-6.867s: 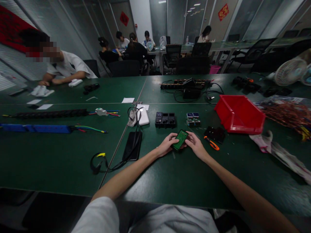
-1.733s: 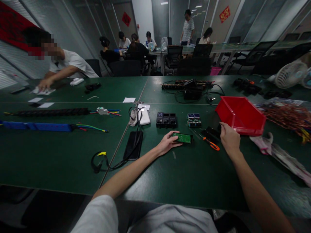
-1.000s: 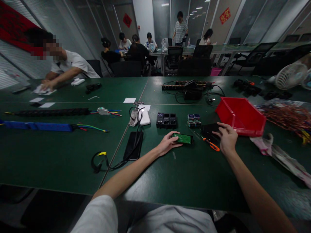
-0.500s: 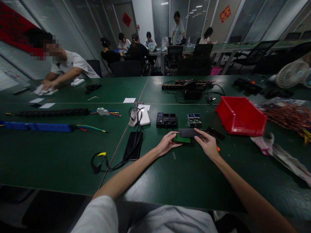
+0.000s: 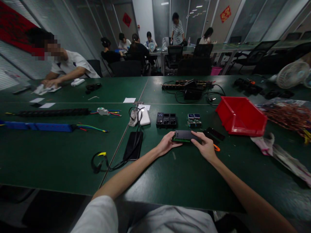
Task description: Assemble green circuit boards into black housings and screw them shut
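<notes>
So both bare hands are on the same bit of kit, right in the middle of the dark green tabletop (image 5: 155, 181). The left hand (image 5: 167, 143) grips the left end of a green rectangular circuit board (image 5: 182, 140), fingers curled in around it. The right hand (image 5: 205, 146) pinches the right end of a flat, dark grey rectangular plate (image 5: 186, 134) between thumb and fingers. That plate sits over the board, with a strip of green peeking out along the near edge. Can't tell if the two are fully seated together.

Just beyond the hands there's a black boxy three-section device (image 5: 166, 120) with pale markings on its left section, too small to read. To its right is a cluster of small modules with bluish screens (image 5: 194, 120). Beside the right hand are some thin black flat pieces (image 5: 215, 133) and an orange tool handle (image 5: 217, 148), partly hidden, with a shiny red plastic bin (image 5: 243, 118) behind them.

As for writing: the red paper diamond (image 5: 225, 14) on the back wall at right has gold strokes like a big character, but I can't make it out. The red banner (image 5: 14, 29) at far left has dark, brushy marks, also unreadable from here.
</notes>
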The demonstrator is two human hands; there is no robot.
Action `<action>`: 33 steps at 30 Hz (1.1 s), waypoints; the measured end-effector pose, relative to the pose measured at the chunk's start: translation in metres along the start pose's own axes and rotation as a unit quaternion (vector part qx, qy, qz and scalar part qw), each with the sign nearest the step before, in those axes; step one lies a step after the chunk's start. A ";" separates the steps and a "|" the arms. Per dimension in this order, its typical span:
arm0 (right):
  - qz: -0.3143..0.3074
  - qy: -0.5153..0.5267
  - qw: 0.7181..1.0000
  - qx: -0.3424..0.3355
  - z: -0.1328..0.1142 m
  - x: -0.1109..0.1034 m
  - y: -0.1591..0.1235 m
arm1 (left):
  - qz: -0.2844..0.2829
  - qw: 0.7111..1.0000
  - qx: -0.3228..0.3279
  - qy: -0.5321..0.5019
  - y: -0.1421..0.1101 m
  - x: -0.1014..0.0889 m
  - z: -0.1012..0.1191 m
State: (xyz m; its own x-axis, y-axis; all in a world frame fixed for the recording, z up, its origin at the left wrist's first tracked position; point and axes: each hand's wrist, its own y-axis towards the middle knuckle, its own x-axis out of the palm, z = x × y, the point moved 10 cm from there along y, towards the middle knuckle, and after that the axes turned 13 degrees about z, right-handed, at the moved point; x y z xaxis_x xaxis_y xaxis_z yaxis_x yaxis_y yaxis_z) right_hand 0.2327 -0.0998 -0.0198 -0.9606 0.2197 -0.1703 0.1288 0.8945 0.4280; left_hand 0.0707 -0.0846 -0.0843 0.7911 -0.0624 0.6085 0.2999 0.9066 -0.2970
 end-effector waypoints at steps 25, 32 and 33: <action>-0.035 -0.138 0.975 -0.170 -0.040 0.011 -0.006 | -0.006 0.999 0.018 0.035 -0.003 0.004 0.002; -0.044 -0.134 0.970 -0.199 -0.040 0.015 -0.010 | 0.001 0.999 0.018 0.030 -0.003 0.002 0.002; -0.041 -0.135 0.970 -0.198 -0.039 0.014 -0.009 | 0.002 0.999 0.016 0.029 -0.003 0.002 0.002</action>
State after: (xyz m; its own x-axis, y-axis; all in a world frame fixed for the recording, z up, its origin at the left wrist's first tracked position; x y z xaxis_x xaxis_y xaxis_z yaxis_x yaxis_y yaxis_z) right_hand 0.2086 -0.1203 0.0085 -0.8566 0.2968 -0.4220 -0.1017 0.7048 0.7021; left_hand 0.0704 -0.0867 -0.0802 0.8222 -0.0829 0.5631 0.2806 0.9198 -0.2743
